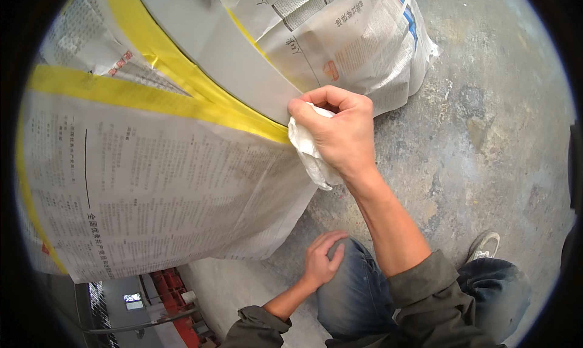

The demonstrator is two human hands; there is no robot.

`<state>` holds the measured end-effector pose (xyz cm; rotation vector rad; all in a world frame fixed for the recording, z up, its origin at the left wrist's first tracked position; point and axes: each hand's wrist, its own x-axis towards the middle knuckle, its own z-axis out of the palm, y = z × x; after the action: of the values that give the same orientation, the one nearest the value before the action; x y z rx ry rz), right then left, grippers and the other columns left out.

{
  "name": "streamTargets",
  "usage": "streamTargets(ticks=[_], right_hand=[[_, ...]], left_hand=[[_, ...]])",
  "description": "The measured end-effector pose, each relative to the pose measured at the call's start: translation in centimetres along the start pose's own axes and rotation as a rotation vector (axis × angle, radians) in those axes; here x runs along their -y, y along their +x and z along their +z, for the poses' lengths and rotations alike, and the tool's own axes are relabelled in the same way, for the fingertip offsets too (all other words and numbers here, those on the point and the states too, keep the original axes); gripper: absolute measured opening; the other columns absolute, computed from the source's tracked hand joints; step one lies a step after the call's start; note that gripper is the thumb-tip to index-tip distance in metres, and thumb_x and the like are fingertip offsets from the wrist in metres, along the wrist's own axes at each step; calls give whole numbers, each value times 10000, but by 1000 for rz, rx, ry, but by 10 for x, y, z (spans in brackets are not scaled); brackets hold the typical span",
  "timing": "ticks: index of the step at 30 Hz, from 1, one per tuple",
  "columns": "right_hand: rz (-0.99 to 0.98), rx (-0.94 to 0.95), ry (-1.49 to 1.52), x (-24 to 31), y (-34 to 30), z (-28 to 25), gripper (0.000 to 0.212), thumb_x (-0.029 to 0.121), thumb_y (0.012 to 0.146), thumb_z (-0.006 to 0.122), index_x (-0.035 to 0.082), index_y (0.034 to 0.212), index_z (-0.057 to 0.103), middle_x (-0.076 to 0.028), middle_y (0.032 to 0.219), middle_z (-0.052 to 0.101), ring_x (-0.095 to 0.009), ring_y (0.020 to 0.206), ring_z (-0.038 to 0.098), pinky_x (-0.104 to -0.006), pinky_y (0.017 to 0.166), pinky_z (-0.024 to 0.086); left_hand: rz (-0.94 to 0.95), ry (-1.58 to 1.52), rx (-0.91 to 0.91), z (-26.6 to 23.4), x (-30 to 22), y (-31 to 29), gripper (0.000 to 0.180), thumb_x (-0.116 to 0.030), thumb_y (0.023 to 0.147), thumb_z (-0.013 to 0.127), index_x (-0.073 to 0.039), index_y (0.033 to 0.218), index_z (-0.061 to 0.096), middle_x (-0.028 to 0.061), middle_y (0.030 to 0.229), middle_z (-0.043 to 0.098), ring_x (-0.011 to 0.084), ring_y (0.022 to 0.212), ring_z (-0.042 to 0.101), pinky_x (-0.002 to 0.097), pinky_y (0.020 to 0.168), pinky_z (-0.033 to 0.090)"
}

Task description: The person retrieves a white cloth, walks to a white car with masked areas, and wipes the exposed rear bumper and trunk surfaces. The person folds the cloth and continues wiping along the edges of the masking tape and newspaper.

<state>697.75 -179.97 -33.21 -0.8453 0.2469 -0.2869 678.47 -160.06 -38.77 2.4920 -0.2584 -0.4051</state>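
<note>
My right hand [346, 126] is closed around a crumpled white wipe [308, 148], which looks like thin cloth or paper. Its bent fingers and thumb are at the narrow lower end of a smooth grey panel [212, 50], and part of the wipe hangs below the palm. Yellow masking tape [225, 112] runs along the panel's left edge and holds down newspaper sheets [164, 178]. On the panel's other side, more newspaper [340, 38] covers the surface, with a thin strip of tape along the border. My left hand [323, 260] lies on my knee, fingers stretched out and holding nothing.
Stained grey concrete floor [461, 141] spreads to the right and below the covered body. My bent legs in jeans [355, 293] are close beneath it, with one light shoe [484, 246] at right. A red rack-like object [176, 299] and a dark curved bar stand at lower left.
</note>
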Motion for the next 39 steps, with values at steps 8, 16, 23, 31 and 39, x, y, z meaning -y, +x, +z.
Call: streamTargets(ticks=[8,16,23,31,39], right_hand=[[-152,-70,-83,-21,-3,-18,171,95,860,766,-10,994,766,-61,963,678,-102,815,624,-259,740,511],[-470,-42,178,21,8,2,166,-14,870,765,8,1017,691,-36,985,671,-101,890,652,-245,825,533],[-453,-29,-43,44,8,41,134,68,789,789,20,897,724,-55,837,681,-147,727,653,-286,673,520],[-465,74,-228,50,7,25,113,85,775,808,15,833,741,-72,759,707,-136,691,684,-284,663,541],[-196,124,-47,49,5,29,152,97,816,811,-34,827,735,-52,785,729,-97,719,677,-263,672,537]], left_hand=[[0,18,5,1,-2,1,260,-49,896,623,-19,1133,726,154,1179,732,332,1133,683,395,989,517],[-25,-27,6,-3,3,-3,262,-68,914,622,-34,1152,725,141,1191,731,324,1141,680,387,993,513],[-40,-24,2,1,4,-5,259,-70,918,632,-34,1158,722,135,1193,729,324,1132,681,384,981,518],[21,-46,-21,7,2,3,237,-69,909,648,-40,1130,730,129,1161,738,317,1075,698,385,940,533],[27,-39,-10,6,0,4,244,-70,901,653,-44,1131,731,132,1164,737,322,1105,694,384,966,528]])
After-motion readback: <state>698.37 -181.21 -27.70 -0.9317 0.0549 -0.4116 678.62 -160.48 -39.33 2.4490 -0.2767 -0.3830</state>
